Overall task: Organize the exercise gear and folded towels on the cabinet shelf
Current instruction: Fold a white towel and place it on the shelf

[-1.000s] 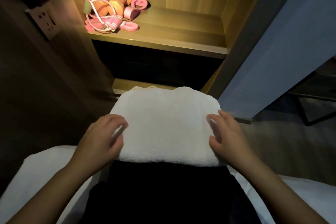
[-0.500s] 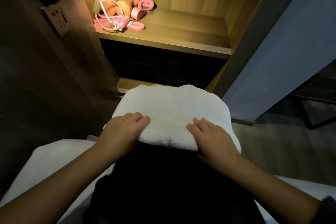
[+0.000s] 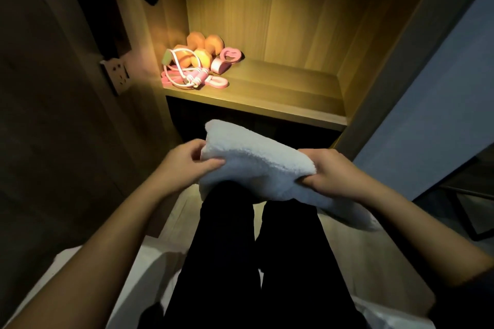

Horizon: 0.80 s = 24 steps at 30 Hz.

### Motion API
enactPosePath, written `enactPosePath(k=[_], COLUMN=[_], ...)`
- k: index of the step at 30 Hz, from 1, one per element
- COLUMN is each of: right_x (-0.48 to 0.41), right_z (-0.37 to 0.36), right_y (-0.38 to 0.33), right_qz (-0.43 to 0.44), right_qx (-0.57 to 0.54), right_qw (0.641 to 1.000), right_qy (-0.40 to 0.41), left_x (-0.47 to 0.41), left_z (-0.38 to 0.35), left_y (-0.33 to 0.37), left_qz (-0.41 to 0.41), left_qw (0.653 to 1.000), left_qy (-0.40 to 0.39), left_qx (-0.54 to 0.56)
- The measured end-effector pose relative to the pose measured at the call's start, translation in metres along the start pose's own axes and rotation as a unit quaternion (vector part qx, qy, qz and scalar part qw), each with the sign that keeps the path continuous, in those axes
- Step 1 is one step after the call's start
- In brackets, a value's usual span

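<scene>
- While left hand (image 3: pixel 184 165) and right hand (image 3: pixel 331 173) grip the ends of the white folded towel (image 3: pixel 256 160), its long axis runs sideways
- wooden cabinet shelf (image 3: pixel 288 88) lies ahead, bare on the right

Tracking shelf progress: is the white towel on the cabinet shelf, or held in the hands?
Held, not shelved. The left hand and right hand grip the folded white towel short of the shelf.
</scene>
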State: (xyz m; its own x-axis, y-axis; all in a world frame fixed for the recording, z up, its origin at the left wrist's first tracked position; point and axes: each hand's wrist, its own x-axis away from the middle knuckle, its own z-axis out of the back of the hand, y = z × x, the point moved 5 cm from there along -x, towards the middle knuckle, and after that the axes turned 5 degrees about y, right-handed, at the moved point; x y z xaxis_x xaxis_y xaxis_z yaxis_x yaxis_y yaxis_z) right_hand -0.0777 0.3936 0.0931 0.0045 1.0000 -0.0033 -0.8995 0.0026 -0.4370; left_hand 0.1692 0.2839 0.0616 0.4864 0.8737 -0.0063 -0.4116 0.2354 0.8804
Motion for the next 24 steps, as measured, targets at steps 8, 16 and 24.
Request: enactPosePath(k=[8, 16, 24], right_x=[-0.033, -0.042, -0.045], right_z=[0.029, 0.029, 0.026], right_y=[0.016, 0.022, 0.018], right_qz=[0.002, 0.009, 0.016], right_qx=[-0.052, -0.051, -0.039], right_qw=[0.998, 0.997, 0.998], right_qy=[-0.029, -0.059, -0.054], left_x=[-0.045, -0.054, -0.048], left_z=[-0.015, -0.025, -0.014], left_y=[0.023, 0.024, 0.021], left_qz=[-0.001, 0.094, 0.151], left_qw=[0.984, 0.959, 0.934], left_qy=[-0.084, -0.141, -0.149], left_qx=[0.159, 0.229, 0.288])
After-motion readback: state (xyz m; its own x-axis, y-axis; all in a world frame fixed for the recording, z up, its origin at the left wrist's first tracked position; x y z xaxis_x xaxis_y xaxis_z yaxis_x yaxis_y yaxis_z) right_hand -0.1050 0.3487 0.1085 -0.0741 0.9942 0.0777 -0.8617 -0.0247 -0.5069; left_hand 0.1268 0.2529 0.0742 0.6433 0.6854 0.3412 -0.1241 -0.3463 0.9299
